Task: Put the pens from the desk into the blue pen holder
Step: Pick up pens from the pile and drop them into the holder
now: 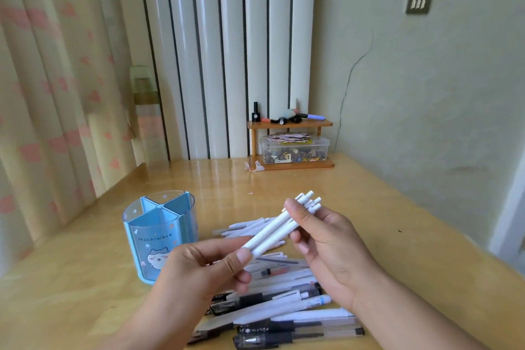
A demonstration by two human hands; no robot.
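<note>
Slim white plastic pens [279, 229], light, stiff, slippery, bundled between left hand [199, 273] and right hand [326, 239], both pinching; best gripped mid-barrel.

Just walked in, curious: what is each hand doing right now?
Left hand: closed on the lower end of the white pens.
Right hand: closed around the same white pens.
</note>
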